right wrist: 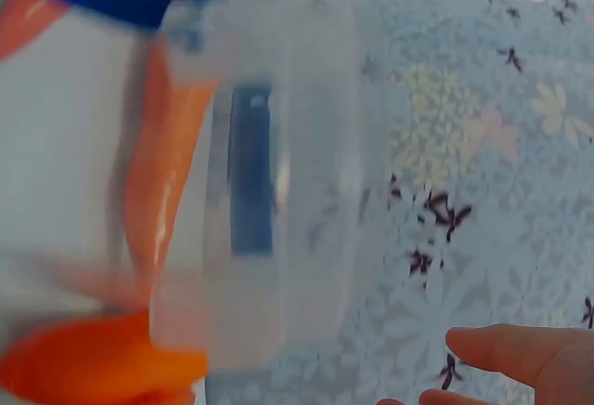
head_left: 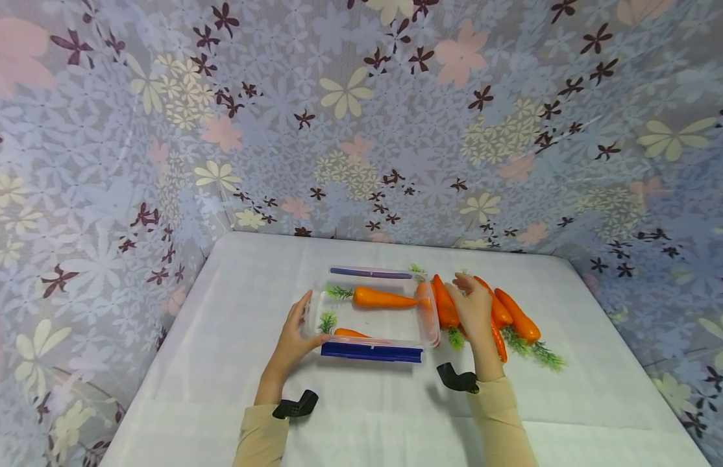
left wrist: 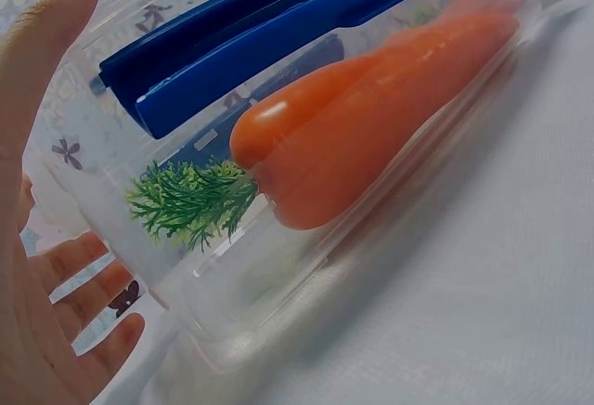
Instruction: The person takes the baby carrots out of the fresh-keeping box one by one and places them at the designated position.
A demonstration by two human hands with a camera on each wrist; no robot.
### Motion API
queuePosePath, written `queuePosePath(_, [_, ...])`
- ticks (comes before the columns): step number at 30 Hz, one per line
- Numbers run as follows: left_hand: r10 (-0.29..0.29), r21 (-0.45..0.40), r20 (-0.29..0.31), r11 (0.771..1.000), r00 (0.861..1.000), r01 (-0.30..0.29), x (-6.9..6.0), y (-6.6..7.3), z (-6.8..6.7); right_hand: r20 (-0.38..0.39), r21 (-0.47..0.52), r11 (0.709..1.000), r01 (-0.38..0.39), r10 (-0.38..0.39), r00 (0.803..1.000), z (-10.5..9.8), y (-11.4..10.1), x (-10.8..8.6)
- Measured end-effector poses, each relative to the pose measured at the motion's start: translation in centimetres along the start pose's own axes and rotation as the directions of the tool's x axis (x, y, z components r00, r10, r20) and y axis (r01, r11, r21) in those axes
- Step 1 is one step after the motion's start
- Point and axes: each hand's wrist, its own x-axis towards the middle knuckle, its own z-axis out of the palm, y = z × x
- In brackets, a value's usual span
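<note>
On the left side of the white surface (head_left: 192,376), the left hand (head_left: 294,337) lies spread against the left end of a clear container (head_left: 391,324), its thumb along the near corner and its fingers fairly straight along the end wall, so it seems to be steadying the box rather than clenching it. Inside, a far carrot (head_left: 385,298) lies lengthwise, leafy top to the left and tip towards the right end; a near carrot (head_left: 350,333) lies along the front side, partly hidden by the near wall. A blue front latch (head_left: 372,352) juts out along the near edge, swung away from the rim, and the top of the box is uncovered. Just beyond the right end sit the loose carrots (head_left: 446,311), bunched and overlapping, one of them seen through the wall. Over that bunch is the right hand (head_left: 472,308), fingers loosely bent, with no carrot visible in its hold; whether its fingertips touch one cannot be told. The step in hand looks like loading the box, at the point of picking another carrot. The next move would call for pinching a single carrot free of its neighbours, lifting it over the right wall and laying it in the gap between the two inside.
</note>
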Motion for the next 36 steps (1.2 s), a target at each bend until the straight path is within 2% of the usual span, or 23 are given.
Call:
queuePosePath(7, [0.009,-0.006,-0.007,1.000,1.000,-0.009,0.1,-0.1,0.1,0.059,-0.049,0.998,0.039,-0.036,0.998,1.5,-1.1,-0.2])
queuePosePath(17, [0.003,-0.003,0.003,1.000,1.000,-0.003,0.1,0.0,0.0,0.085,0.003,0.995,0.101,-0.101,0.991,3.7,-1.9,-0.6])
queuePosePath(21, [0.006,-0.014,0.019,1.000,1.000,-0.006,-0.1,1.4,-0.2,0.094,0.000,0.994,0.110,-0.109,0.990,4.6,-1.9,-0.3])
queuePosePath(25, [0.013,-0.019,0.029,1.000,0.999,-0.012,-0.5,3.6,-0.4,0.143,-0.019,0.996,0.090,-0.087,0.986,5.4,-1.7,0.1])
queuePosePath(27, [0.019,-0.016,0.031,1.000,0.999,-0.018,-0.7,4.3,-0.5,0.170,-0.033,0.995,0.094,-0.087,0.982,5.6,-1.5,0.3])
queuePosePath(32, [0.017,-0.014,0.030,1.000,0.999,-0.016,-0.7,4.1,-0.5,0.222,-0.049,0.991,0.127,-0.113,0.968,6.0,-1.2,0.8])
queuePosePath(36, [-0.007,-0.030,0.029,1.000,1.000,0.008,-0.7,4.1,-0.6,0.278,-0.053,0.986,0.156,-0.136,0.951,6.4,-1.4,1.2])
